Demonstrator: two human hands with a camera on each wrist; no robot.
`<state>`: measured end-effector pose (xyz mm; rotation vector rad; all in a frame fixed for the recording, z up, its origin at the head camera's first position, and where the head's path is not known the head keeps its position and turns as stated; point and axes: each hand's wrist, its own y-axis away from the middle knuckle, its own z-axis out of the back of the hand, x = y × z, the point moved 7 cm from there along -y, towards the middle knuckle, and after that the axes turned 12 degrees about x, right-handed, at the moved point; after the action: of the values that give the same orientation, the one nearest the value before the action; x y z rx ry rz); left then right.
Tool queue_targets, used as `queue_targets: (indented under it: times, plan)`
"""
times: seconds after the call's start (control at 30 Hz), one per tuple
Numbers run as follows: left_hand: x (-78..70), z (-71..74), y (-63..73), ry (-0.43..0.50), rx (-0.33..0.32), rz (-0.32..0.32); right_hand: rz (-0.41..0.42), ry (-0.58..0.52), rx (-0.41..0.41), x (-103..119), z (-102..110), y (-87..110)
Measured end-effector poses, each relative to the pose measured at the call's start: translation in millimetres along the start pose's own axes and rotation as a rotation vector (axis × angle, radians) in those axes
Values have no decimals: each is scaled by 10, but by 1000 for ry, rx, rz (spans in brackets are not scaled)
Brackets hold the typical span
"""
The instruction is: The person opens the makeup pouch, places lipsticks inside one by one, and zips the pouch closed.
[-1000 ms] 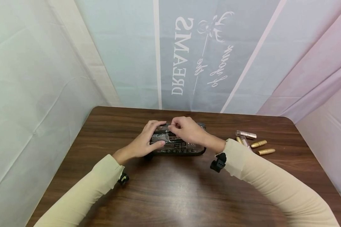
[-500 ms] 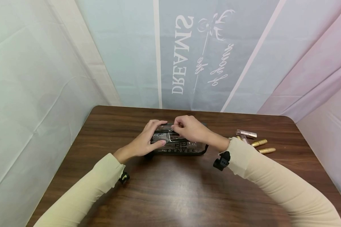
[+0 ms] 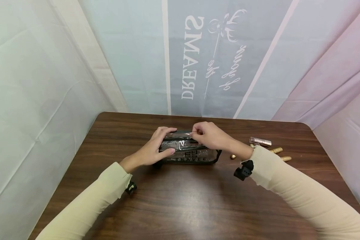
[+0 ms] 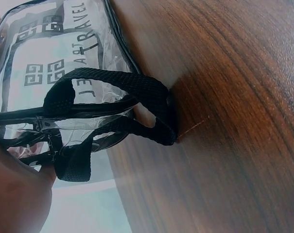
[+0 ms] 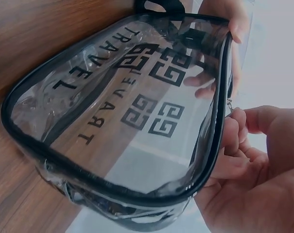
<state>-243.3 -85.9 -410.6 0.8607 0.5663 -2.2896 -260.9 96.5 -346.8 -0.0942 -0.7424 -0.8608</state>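
Note:
A clear plastic travel pouch [image 3: 195, 156] with black trim and black lettering stands on the table. My left hand [image 3: 151, 150] grips its left end, fingers over the top and thumb on the near side. Along the top, my right hand [image 3: 211, 136] pinches the small metal zipper pull [image 5: 230, 110] between thumb and curled forefinger. In the left wrist view, a black strap loop [image 4: 122, 82] sticks out from the pouch's end by the left hand. Through the clear side in the right wrist view, the left fingers [image 5: 205, 90] show behind the printing.
Right of the pouch lie a clear-capped lipstick tube [image 3: 260, 141] and gold bullet-shaped tubes [image 3: 286, 158], partly covered by the right sleeve [image 3: 276, 170]. A small gold end [image 3: 233, 156] shows beside the right forearm. A printed curtain [image 3: 192, 106] hangs behind the table.
My right hand has slid to the right along the pouch's top with the zipper pull. Its forearm now covers more of the tubes, and a gold end shows left of it. The left hand stays put.

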Motion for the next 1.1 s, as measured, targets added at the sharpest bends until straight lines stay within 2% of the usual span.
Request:
queue_targets:
  times: [0.5,1.1]
  plan:
    - [4,-16,0,-1,13,27,-26,2,38,-101,82,125]
    - [6,-4,-14,-3,24,35,-76,-39,66,-395,210,331]
